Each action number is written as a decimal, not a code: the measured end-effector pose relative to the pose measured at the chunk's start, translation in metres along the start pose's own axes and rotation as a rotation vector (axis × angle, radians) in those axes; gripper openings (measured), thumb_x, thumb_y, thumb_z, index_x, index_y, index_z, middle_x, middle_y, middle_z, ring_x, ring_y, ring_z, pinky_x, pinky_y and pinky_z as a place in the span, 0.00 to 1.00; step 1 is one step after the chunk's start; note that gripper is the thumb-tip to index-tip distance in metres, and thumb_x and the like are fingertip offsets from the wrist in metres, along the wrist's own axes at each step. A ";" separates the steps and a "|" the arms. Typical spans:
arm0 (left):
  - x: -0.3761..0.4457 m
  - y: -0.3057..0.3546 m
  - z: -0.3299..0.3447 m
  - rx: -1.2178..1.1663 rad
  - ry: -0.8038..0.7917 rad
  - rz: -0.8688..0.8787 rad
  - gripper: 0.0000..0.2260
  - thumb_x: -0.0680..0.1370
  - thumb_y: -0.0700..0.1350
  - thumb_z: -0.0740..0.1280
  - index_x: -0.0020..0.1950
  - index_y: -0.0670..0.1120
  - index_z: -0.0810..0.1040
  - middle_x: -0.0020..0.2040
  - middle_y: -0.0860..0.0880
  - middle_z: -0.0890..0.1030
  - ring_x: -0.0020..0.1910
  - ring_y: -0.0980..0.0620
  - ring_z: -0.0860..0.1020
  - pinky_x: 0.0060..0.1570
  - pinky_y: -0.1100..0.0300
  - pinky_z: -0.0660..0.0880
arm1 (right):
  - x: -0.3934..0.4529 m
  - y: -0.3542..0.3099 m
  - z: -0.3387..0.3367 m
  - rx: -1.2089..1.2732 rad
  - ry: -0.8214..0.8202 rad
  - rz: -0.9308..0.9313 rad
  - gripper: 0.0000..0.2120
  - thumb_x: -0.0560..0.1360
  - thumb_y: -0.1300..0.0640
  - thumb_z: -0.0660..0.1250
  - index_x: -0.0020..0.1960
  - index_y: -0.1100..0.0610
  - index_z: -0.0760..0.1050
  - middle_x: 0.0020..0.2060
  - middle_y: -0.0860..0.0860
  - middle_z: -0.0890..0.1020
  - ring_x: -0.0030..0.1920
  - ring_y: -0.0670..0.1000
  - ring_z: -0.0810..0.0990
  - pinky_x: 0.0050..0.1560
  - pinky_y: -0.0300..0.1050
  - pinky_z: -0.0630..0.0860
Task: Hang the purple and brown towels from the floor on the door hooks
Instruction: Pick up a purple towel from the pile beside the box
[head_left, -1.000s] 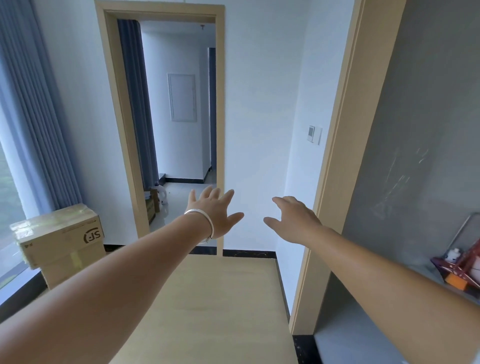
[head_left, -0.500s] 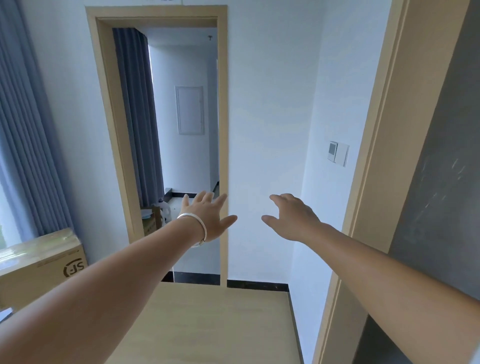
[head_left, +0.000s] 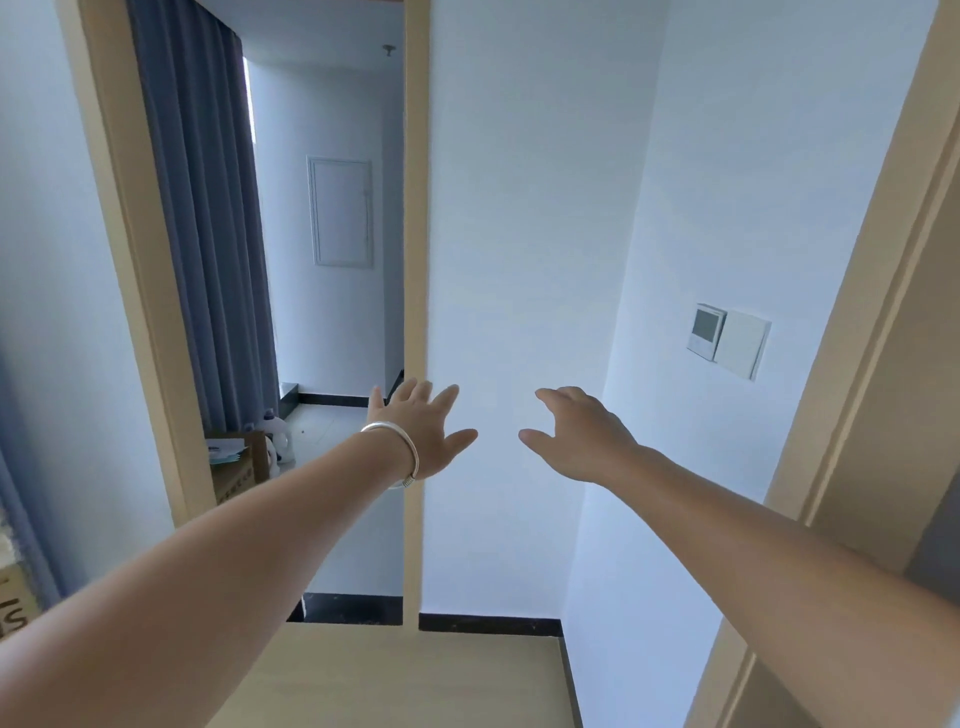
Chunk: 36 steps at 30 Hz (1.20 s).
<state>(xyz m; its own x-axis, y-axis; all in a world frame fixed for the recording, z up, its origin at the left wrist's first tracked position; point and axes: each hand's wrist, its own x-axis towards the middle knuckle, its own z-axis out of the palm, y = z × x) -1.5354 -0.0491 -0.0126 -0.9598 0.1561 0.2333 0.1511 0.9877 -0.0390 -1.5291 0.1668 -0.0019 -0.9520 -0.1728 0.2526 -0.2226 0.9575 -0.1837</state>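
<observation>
Both hands out front, holding nothing. Left hand (head_left: 415, 431) at about 9 o'clock of frame centre, fingers straight and spread, silver bracelet (head_left: 395, 457) on the wrist. Right hand (head_left: 582, 436) at about 3 o'clock of it, fingers loosely bent, released. Neither touches a thing.

Behind the left hand: doorway frame (head_left: 415, 291) into a second room, blue curtain (head_left: 208, 249) at 10 o'clock. Wall switch (head_left: 727, 340) at 2 o'clock of the right hand. Second frame post (head_left: 872, 332) runs up the right edge. Wood surface (head_left: 405, 680) at 6 o'clock, probably a table top, hard to say from this angle.

Towels: not in view, neither purple nor brown. No door hooks visible either. Task looks not yet begun.

Risks: head is pitched up, so the floor is mostly out of sight; searching at this angle could miss the towels. Hooks unlocated, so picking up first could mean carrying both towels around blind.
</observation>
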 end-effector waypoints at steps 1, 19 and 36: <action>0.019 -0.009 0.003 -0.009 0.003 0.001 0.31 0.79 0.66 0.49 0.78 0.55 0.48 0.77 0.48 0.56 0.78 0.49 0.47 0.74 0.39 0.45 | 0.019 0.000 0.003 -0.003 -0.003 0.004 0.32 0.78 0.39 0.58 0.77 0.51 0.56 0.74 0.50 0.61 0.72 0.51 0.63 0.67 0.49 0.63; 0.152 -0.223 0.073 0.038 -0.018 -0.268 0.31 0.78 0.67 0.49 0.78 0.55 0.50 0.77 0.49 0.58 0.78 0.47 0.49 0.72 0.38 0.47 | 0.277 -0.121 0.115 0.085 -0.120 -0.207 0.30 0.77 0.41 0.59 0.75 0.52 0.59 0.72 0.52 0.64 0.69 0.54 0.66 0.64 0.52 0.68; 0.065 -0.472 0.081 0.163 -0.138 -1.043 0.33 0.77 0.68 0.49 0.79 0.56 0.46 0.79 0.49 0.53 0.78 0.48 0.45 0.74 0.38 0.43 | 0.419 -0.436 0.237 0.270 -0.347 -0.986 0.33 0.78 0.39 0.58 0.78 0.50 0.53 0.76 0.49 0.58 0.75 0.54 0.59 0.70 0.55 0.63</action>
<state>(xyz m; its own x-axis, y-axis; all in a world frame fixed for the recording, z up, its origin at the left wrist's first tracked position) -1.6880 -0.5053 -0.0582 -0.6161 -0.7793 0.1148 -0.7855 0.6187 -0.0157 -1.8805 -0.3776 -0.0412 -0.3262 -0.9365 0.1289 -0.9222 0.2853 -0.2611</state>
